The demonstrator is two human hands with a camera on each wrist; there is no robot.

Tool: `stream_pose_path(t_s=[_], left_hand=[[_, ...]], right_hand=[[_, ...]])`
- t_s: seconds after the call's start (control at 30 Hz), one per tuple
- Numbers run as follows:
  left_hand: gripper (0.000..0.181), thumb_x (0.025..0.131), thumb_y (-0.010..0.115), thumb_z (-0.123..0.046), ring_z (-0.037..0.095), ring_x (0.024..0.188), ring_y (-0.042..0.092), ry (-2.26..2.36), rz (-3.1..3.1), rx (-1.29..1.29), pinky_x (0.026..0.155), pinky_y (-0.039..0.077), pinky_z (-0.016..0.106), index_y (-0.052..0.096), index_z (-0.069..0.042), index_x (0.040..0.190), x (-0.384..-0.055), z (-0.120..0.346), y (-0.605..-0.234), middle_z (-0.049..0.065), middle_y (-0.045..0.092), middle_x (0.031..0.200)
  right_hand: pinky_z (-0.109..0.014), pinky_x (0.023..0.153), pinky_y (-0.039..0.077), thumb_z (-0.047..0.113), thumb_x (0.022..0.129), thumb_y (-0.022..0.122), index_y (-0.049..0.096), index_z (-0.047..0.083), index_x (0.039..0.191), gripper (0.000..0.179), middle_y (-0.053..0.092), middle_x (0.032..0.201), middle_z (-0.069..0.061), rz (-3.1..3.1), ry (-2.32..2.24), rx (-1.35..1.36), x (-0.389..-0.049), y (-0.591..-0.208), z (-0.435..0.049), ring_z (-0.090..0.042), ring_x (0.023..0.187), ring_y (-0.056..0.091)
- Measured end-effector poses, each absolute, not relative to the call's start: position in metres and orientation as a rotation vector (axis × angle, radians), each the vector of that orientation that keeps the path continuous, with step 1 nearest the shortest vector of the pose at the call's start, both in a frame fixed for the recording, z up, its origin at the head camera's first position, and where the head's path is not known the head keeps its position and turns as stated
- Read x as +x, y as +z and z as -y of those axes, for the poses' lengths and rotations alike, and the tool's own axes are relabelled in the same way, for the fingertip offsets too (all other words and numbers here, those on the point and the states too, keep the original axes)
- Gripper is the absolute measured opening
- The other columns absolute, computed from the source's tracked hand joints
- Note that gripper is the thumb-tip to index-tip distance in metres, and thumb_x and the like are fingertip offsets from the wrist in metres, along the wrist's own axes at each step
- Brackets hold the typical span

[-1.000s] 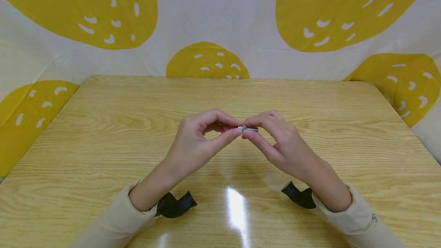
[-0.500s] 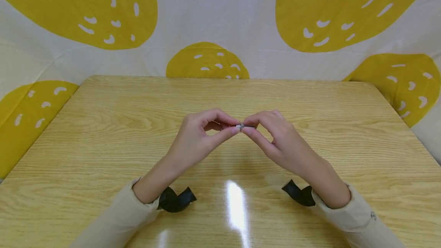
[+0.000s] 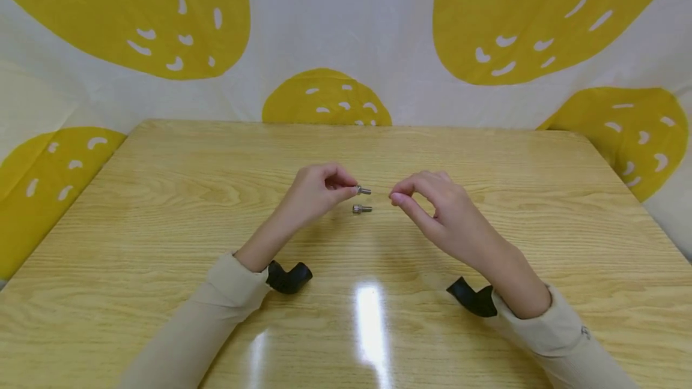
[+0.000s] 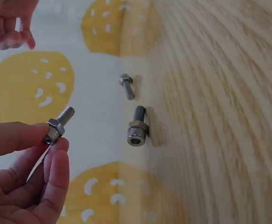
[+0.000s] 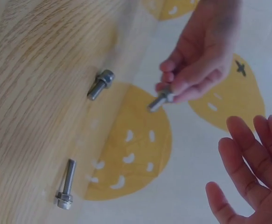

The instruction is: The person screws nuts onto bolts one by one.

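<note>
My left hand [image 3: 319,194] pinches a silver socket-head bolt [image 4: 61,122] by its head between thumb and fingers, the threaded end pointing right. A hex nut [image 4: 56,127] sits on that bolt, up against the head. A second bolt with a nut [image 3: 362,209] lies on the table just below the left fingertips in the head view. Another bolt with a nut [image 5: 67,184] lies further right, shown in both wrist views and hidden in the head view. To the right, my right hand [image 3: 435,206] hovers with bent, parted fingers that hold nothing.
The wood-grain table [image 3: 162,227] stretches under both hands. A white cloth with yellow shapes [image 3: 335,29] hangs behind its far edge. Black curved pieces [image 3: 292,278] stick out from both sleeve cuffs, and light glares off the table's front.
The hands were together with a bolt between their fingertips. They have parted: the left drew away leftward with the bolt, the right let go. A bolt on the table now shows between them.
</note>
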State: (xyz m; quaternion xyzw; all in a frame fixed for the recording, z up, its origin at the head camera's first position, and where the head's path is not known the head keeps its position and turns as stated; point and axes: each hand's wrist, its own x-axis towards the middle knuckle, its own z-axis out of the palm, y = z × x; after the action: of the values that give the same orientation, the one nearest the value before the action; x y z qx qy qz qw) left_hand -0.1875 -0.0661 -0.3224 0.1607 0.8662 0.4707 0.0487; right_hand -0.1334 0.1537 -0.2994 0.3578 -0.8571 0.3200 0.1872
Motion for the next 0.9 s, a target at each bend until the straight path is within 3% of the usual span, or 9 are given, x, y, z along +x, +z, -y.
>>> stream_pose_path(t_s=[0.23, 0.57, 0.77, 0.9], left_hand=[[0.010, 0.084, 0.069, -0.014, 0.015, 0.076, 0.060, 1.288, -2.651, 0.445, 0.066, 0.048, 0.022, 0.068, -0.005, 0.088, -0.207, 0.060, -0.340, 0.007, 0.068, 0.087], [0.005, 0.084, 0.068, -0.010, 0.014, 0.074, 0.056, 1.023, -2.705, 0.517, 0.066, 0.045, 0.022, 0.067, -0.005, 0.084, -0.211, 0.056, -0.348, 0.005, 0.066, 0.082], [0.006, 0.087, 0.065, -0.010, 0.015, 0.079, 0.058, 0.888, -2.751, 0.572, 0.073, 0.048, 0.027, 0.068, -0.005, 0.089, -0.207, 0.058, -0.347, 0.005, 0.067, 0.088], [0.019, 0.094, 0.055, -0.016, 0.020, 0.101, 0.059, 0.780, -2.871, 0.712, 0.088, 0.048, 0.035, 0.067, -0.006, 0.104, -0.193, 0.059, -0.334, 0.007, 0.066, 0.107]], right_hand=[[-0.031, 0.075, 0.045, 0.002, 0.083, 0.066, 0.064, 0.010, 0.090, 0.010, 0.066, 0.087, 0.002, 2.441, 0.900, 1.013, -0.135, -0.305, -0.158, -0.013, 0.088, 0.056], [-0.030, 0.077, 0.046, 0.004, 0.084, 0.065, 0.065, 0.010, 0.092, 0.009, 0.066, 0.089, 0.003, 2.455, 0.880, 1.012, -0.135, -0.307, -0.161, -0.012, 0.089, 0.057], [-0.033, 0.079, 0.047, 0.006, 0.086, 0.064, 0.065, 0.010, 0.092, 0.007, 0.067, 0.093, 0.002, 2.467, 0.864, 1.010, -0.135, -0.308, -0.164, -0.015, 0.094, 0.059], [-0.042, 0.093, 0.043, 0.016, 0.092, 0.058, 0.066, 0.009, 0.105, 0.017, 0.067, 0.107, -0.002, 2.556, 0.813, 0.983, -0.137, -0.307, -0.168, -0.022, 0.107, 0.057]])
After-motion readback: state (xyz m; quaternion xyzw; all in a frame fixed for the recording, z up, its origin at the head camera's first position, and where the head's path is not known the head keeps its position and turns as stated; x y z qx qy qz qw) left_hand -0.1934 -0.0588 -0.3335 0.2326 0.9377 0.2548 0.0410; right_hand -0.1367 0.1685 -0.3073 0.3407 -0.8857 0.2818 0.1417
